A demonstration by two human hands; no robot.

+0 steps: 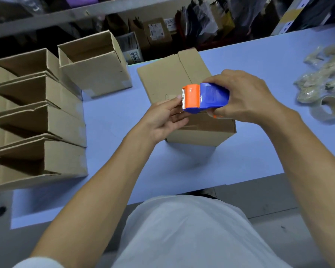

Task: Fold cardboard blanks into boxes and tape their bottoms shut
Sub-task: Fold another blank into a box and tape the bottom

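Box (pixel 184 89) on the table (pixel 259 147) ahead of you, tape dispenser (pixel 205 97) above it, open boxes (pixel 46 117) to your left, tape roll (pixel 327 111) to your right.

Two bare forearms reach forward from the bottom of the view, the right hand (pixel 246 97) curled from above around a tape dispenser (pixel 205 97), the left hand (pixel 162 120) palm-up just beside it, thumb and fingers pinching at the dispenser's toothed front edge.
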